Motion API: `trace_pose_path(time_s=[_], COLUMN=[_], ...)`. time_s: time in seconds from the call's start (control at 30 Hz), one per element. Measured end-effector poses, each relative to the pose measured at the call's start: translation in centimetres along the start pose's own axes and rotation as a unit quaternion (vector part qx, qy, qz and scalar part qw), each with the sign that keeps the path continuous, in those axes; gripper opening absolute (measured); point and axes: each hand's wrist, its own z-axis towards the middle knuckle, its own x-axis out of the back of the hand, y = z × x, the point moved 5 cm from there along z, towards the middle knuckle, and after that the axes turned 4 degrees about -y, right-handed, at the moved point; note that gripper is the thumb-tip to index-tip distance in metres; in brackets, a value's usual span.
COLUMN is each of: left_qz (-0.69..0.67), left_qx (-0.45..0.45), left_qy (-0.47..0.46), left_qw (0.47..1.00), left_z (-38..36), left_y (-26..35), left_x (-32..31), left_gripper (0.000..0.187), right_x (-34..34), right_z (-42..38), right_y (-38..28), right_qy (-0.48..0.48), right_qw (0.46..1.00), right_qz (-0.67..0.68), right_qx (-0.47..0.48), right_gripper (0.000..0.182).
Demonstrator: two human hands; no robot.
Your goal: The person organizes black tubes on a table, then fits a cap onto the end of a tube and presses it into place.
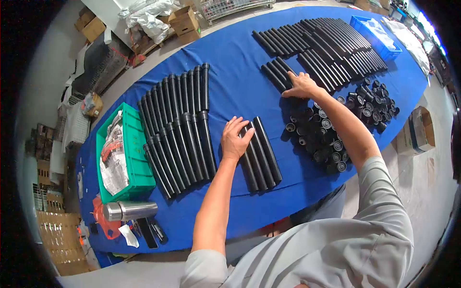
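My left hand rests with spread fingers on the upper ends of a small group of black tubes lying side by side on the blue cloth. Further up and to the right, my right hand reaches with fingers apart over the end of another short row of black tubes. Many more plain tubes lie in rows behind it. Capped black tubes are lined up in two rows left of my left hand. Below my right forearm is a heap of black caps.
A green crate stands at the left, with a steel bottle and a phone near it. At the far right of the blue-covered table sits a blue bin. A cardboard box is beyond the table edge.
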Motion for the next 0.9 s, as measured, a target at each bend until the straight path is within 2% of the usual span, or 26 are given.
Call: trace_pose_path(time_s=[0.3,0.43,0.6,0.63,0.67,0.73,0.8,0.83,0.9], left_qz=[0.015,0.01,-0.011,-0.002,0.034,0.135,0.162,0.18,0.225], left_qx=[-0.001,-0.001,0.013,0.037,0.059,0.048,0.088,0.084,0.085], left_qy=[-0.006,-0.005,-0.002,-0.01,-0.004,-0.012,-0.121,-0.122,-0.142], left_qw=[1.0,1.0,1.0,0.999,0.998,0.99,0.975,0.973,0.96], left_z=[0.1,0.1,-0.2,-0.5,-1.1,-3.2,-5.3,-6.3,-7.3], left_y=[0.5,0.2,0.2,0.5,1.1,5.4,10.7,11.3,11.5], left_x=[0.3,0.2,0.4,0.5,0.2,0.2,0.1,-1.0,-1.9], left_gripper=[0.037,0.038,0.045,0.051,0.055,0.061,0.07,0.076,0.073], right_x=[-1.6,-2.6,-3.4,-3.5,-3.5,-4.0,-4.0,-4.1,-4.1], right_z=[0.3,-0.4,-2.3,-2.7,-2.8,-3.3,-3.8,-3.9,-4.1], right_y=[-7.3,-10.5,-12.4,-12.5,-12.7,-12.9,-13.3,-13.4,-13.6], right_qy=[0.026,0.001,-0.019,-0.02,-0.023,-0.034,-0.035,-0.036,-0.035], right_qw=[0.999,0.999,0.999,0.999,0.999,0.999,0.999,0.999,0.999], right_qz=[-0.03,-0.042,-0.029,-0.025,-0.028,-0.033,-0.032,-0.031,-0.027], right_qx=[0.015,0.015,0.011,0.008,0.006,0.0,0.002,0.004,0.002], right_gripper=[0.099,0.112,0.109,0.109,0.11,0.111,0.109,0.109,0.108])
